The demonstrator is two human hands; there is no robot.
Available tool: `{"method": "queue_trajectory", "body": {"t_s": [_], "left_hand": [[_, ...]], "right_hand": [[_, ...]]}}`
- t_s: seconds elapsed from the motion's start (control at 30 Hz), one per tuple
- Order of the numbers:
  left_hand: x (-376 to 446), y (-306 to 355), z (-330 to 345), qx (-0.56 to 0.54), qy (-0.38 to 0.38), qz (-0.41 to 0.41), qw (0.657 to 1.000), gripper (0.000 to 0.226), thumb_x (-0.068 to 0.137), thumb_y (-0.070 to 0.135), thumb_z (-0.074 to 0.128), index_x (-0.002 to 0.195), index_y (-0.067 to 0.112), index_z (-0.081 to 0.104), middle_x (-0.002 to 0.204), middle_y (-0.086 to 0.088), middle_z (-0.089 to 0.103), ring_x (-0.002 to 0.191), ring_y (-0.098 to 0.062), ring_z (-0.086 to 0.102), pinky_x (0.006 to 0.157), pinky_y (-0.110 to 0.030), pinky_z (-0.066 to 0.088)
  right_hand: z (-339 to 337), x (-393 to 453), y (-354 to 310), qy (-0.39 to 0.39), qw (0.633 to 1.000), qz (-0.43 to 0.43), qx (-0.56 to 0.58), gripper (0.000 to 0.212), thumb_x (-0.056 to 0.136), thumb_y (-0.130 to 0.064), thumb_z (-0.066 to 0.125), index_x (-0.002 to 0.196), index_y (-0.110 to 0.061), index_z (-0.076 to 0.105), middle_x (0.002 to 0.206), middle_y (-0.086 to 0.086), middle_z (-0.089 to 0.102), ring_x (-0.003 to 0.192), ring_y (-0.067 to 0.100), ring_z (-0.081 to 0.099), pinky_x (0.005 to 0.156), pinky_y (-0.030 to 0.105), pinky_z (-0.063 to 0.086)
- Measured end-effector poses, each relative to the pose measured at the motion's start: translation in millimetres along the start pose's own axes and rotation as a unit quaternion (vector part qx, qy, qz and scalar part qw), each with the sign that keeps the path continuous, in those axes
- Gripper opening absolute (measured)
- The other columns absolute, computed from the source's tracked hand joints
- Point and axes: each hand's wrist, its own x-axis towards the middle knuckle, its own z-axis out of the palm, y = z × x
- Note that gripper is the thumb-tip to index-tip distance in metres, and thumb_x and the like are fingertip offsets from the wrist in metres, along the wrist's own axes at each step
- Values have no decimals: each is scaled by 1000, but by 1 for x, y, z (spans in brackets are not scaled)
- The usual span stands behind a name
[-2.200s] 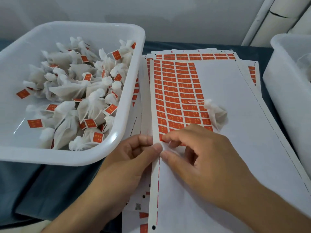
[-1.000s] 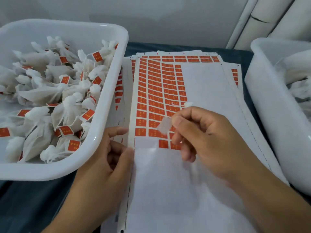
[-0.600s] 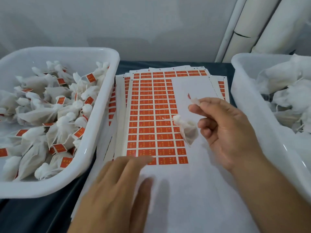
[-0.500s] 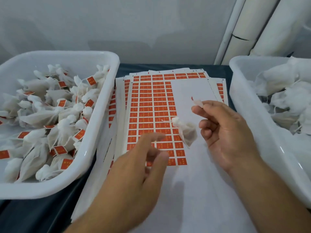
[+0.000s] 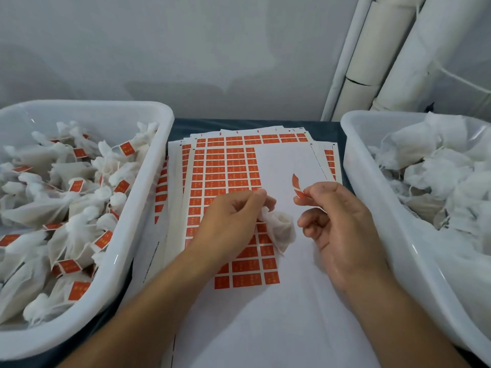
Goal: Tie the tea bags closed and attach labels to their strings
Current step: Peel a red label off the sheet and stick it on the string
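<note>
A small white tea bag [image 5: 280, 229] hangs above the sticker sheets, between my two hands. My left hand [image 5: 233, 219] pinches its gathered top. My right hand [image 5: 337, 224] pinches a peeled orange label [image 5: 297, 185] between thumb and forefinger, and the label curls upward just right of the bag. The string is too thin to make out. Under both hands lies the top sticker sheet [image 5: 225, 171], with rows of orange labels on its left part and bare white backing on its right.
A white tub [image 5: 148, 208] at the left holds several tied tea bags with orange labels. A second white tub [image 5: 372, 197] at the right holds white tea bags without labels. More sticker sheets are stacked underneath. White pipes run up the wall at the back right.
My right hand peeled a label off the sheet and lifted it with the tea bag. My left hand left the sheet, rose and took hold of the bag's top.
</note>
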Motion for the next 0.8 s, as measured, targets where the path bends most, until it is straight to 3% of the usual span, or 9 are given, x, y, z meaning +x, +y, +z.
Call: {"method": "queue_trajectory", "body": {"t_s": [0.07, 0.17, 0.37, 0.57, 0.67, 0.8], "left_hand": [[-4, -4, 2, -34, 19, 39, 998, 25, 103, 47, 52, 98, 43, 76, 97, 37, 70, 89, 15, 65, 61, -5, 49], [-8, -8, 2, -82, 35, 87, 992, 15, 101, 31, 63, 103, 39, 76, 100, 32, 72, 94, 10, 68, 68, 1, 46], [-20, -9, -4, -106, -17, 119, 987, 30, 99, 10, 63, 107, 37, 73, 105, 26, 74, 89, 0, 74, 68, -6, 52], [-28, -6, -10, -80, -86, 157, 981, 48, 96, 2, 61, 132, 35, 65, 108, 18, 74, 84, -13, 76, 75, -24, 62], [-29, -5, -11, -79, -97, 173, 977, 50, 95, 6, 60, 132, 40, 63, 109, 21, 73, 86, -12, 76, 75, -21, 61], [-29, -6, -11, -84, -112, 178, 974, 51, 97, 3, 61, 130, 42, 64, 104, 23, 74, 85, -13, 76, 73, -18, 60]], "right_hand": [[-2, -1, 3, -6, 998, -31, -53, 7, 85, -32, 67, 85, -29, 72, 89, 5, 75, 62, 15, 66, 56, 22, 53], [-4, -1, 7, -22, 991, -76, -110, 9, 87, -25, 65, 93, -31, 69, 84, 2, 73, 65, 18, 68, 59, 23, 56], [-4, -5, 8, -96, 969, -148, -174, 14, 90, -32, 62, 104, -33, 59, 85, -1, 69, 67, 24, 69, 60, 25, 56], [-6, -11, 3, -177, 918, -218, -280, 18, 95, -16, 61, 102, -30, 51, 88, -16, 64, 76, 11, 69, 64, 16, 52], [-6, -11, 2, -181, 905, -224, -312, 19, 94, -17, 63, 98, -28, 49, 85, -19, 63, 72, 6, 68, 60, 10, 49], [-8, -11, 0, -173, 900, -225, -330, 20, 92, -20, 68, 98, -27, 50, 86, -12, 64, 73, 16, 68, 60, 18, 53]]}}
